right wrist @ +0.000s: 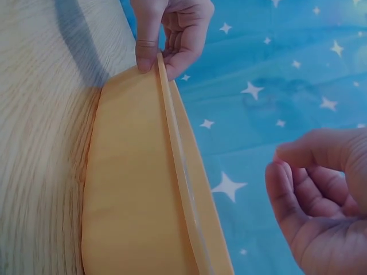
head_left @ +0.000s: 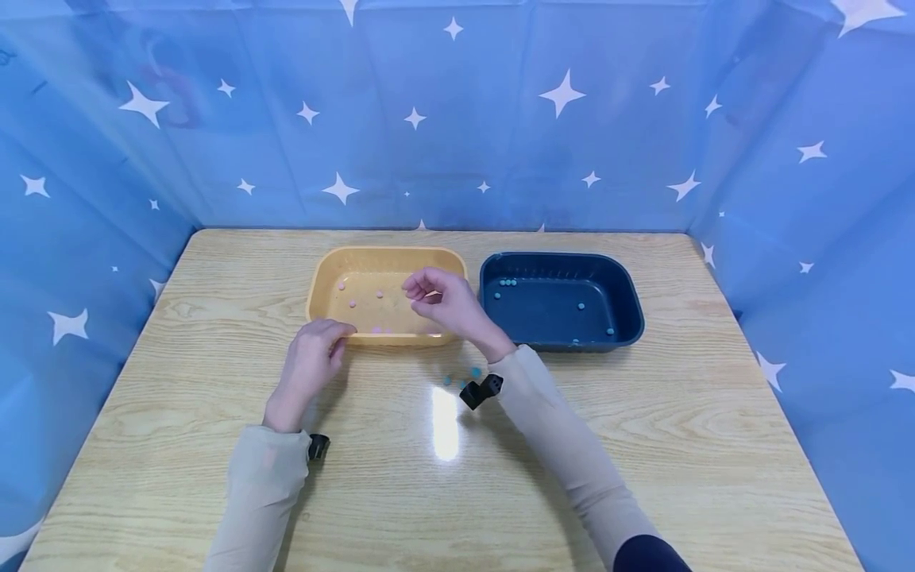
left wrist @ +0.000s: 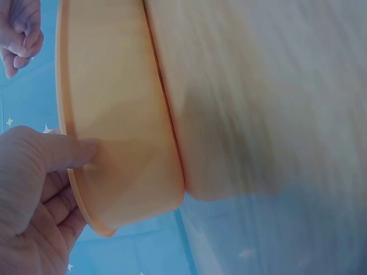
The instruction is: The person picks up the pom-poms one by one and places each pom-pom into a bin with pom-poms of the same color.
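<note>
My left hand [head_left: 312,353] grips the near left rim of a yellow plastic basin [head_left: 386,339], thumb against its outer wall in the left wrist view. Several small pink balls [head_left: 353,304] lie in this basin. Over its right part hovers my right hand [head_left: 446,302]. In the right wrist view, the thumb and index fingertips of the right hand [right wrist: 321,195] meet at a tiny pinkish ball [right wrist: 277,159], mostly hidden by the fingers. A dark blue basin [head_left: 557,346] stands to the right, with several small teal balls [head_left: 508,283] inside.
Several loose teal balls [head_left: 476,372] lie on the wooden table [head_left: 400,500] below the right forearm, close to the black wrist camera [head_left: 480,391]. A blue curtain with white stars [head_left: 457,143] encloses the table at the back and sides.
</note>
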Tool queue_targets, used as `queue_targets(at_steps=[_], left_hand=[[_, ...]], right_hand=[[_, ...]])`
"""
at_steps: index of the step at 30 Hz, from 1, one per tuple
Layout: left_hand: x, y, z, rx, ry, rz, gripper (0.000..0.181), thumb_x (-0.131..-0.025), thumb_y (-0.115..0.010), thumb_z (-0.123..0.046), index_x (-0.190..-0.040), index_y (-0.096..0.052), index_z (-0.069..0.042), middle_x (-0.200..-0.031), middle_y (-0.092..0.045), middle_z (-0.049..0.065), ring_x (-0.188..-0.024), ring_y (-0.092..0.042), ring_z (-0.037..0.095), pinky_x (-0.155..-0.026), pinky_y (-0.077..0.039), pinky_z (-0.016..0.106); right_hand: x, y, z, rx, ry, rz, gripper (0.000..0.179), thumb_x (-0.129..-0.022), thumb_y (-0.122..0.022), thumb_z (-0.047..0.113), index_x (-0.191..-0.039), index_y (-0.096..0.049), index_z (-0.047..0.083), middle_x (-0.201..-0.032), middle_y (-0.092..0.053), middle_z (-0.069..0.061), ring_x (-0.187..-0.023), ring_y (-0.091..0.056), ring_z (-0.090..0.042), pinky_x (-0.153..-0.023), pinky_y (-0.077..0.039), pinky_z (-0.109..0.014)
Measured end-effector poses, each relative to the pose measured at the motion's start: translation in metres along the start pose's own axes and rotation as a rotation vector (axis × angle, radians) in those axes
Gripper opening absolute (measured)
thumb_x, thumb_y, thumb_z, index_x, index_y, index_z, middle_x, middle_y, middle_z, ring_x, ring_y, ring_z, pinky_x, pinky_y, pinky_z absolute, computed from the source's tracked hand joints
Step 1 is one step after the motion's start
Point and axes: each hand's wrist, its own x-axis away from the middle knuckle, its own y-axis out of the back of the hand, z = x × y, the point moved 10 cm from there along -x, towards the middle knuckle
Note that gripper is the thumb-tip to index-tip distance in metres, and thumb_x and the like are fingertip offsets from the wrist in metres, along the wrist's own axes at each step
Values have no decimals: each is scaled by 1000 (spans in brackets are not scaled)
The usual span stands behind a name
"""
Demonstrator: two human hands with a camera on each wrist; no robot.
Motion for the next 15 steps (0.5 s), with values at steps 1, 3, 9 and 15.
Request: queue_targets(at_steps=[1, 3, 9, 15], left_hand=[[0, 0, 0, 1, -1, 0, 18, -74, -65, 13, -86, -68, 0, -81, -67, 13, -75, -60, 28, -73, -48, 42], [0, -1, 0, 4, -3, -1, 18, -74, -65, 13, -86, -68, 0, -81, -67, 13, -75, -60, 29, -73, -48, 43], [0, 0, 0, 3, 2, 2, 19, -74, -66, 13, -87, -68, 0, -81, -67, 13, -75, -60, 29, -74, -48, 43], [0, 0, 0, 5, -2, -3, 19, -73, -66, 14, -86, -68, 1, -80, -67, 13, -74, -60, 28, -73, -49, 42]], right_hand=[[-1, 0, -1, -4, 0, -7, 19, -83, -61, -11, -101, -61, -7, -96, -61, -23, -87, -58, -24, -76, -53, -28], [-4, 0, -2, -10, -3, -21, 19, -82, -61, -11, -101, -61, -7, -95, -62, -21, -87, -58, -24, -77, -53, -28], [-11, 0, -6, -34, -37, -50, 20, -83, -61, -10, -102, -61, -7, -97, -62, -22, -87, -58, -23, -77, -52, -27], [-20, -1, -10, -67, -48, -73, 19, -84, -61, -9, -103, -60, -9, -98, -61, -26, -86, -58, -22, -76, -52, -26]])
